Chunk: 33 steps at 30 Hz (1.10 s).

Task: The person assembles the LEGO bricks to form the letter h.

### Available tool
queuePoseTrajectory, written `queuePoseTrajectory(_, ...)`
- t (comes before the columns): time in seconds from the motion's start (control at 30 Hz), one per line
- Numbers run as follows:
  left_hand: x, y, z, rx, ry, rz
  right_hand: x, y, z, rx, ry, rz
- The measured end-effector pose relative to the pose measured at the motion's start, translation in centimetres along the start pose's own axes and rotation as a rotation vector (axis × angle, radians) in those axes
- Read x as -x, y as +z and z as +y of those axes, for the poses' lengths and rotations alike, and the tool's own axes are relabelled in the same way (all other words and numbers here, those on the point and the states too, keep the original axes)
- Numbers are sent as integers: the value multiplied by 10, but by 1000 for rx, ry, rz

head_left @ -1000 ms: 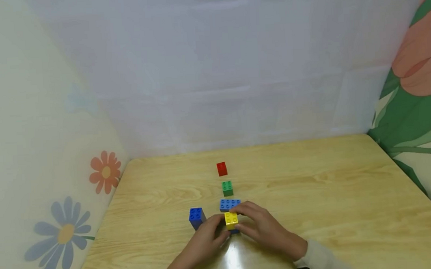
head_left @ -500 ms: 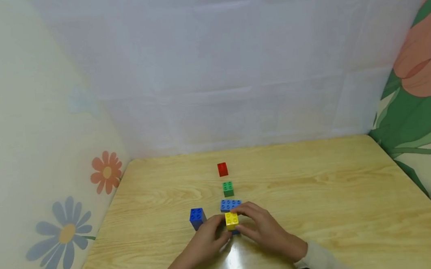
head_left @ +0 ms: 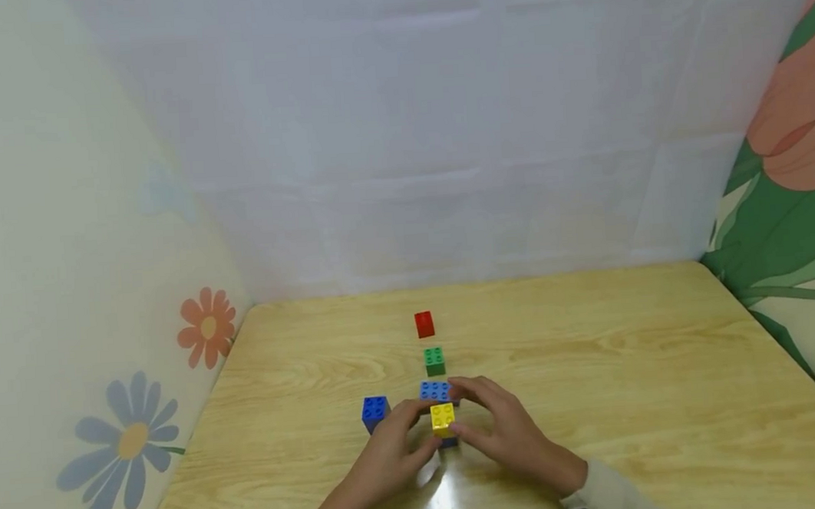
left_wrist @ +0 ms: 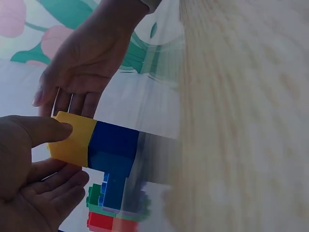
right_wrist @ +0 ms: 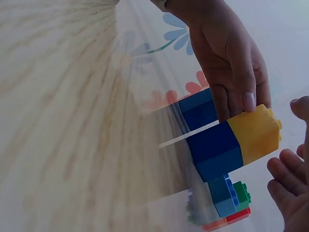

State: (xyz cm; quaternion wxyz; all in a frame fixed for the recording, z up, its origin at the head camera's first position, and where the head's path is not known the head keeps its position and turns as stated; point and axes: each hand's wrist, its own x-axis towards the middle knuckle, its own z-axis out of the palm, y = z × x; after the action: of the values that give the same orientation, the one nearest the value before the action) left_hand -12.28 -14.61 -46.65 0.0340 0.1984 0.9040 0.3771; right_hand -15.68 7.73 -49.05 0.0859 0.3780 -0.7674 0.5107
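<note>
A yellow brick (head_left: 442,420) sits on top of a dark blue brick (left_wrist: 114,145), both upright on the table in front of the person. My left hand (head_left: 386,455) is at the yellow brick's left side. Its thumb lies along the near face and its fingers reach behind, pinching the brick. On the other side my right hand (head_left: 514,437) has its thumb and fingers spread around the stack. In the right wrist view those right fingers (right_wrist: 282,171) stand a little apart from the yellow brick. The right index finger overlaps a lighter blue brick (head_left: 434,391) in the head view.
Another dark blue block (head_left: 375,414) stands just left of the left hand. Beyond the lighter blue brick, a green brick (head_left: 434,361) and a red brick (head_left: 424,324) line up toward the back of the wooden table (head_left: 592,337). A white sheet (head_left: 442,130) hangs behind.
My right fingers have moved off the yellow brick and spread wider. The left hand stays at the brick, and the stack stands as before. The head view has shifted slightly.
</note>
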Motion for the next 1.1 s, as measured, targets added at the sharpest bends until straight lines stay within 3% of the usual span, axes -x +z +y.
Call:
queuePoseTrajectory(0.27,1,-8,7,43,16,75,-1,-2,2,-46,-33,69)
queuePoseTrajectory(0.47,4,-16,15,49,73,127,-2,-3,7,-28,-77,108)
queuePoseTrajectory(0.8,11,-39,20,119,146,244,-3,-9,4,27,33,113)
queuePoseTrajectory(1.1,11,-50,14,73,201,309,-3,-9,8,30,34,126)
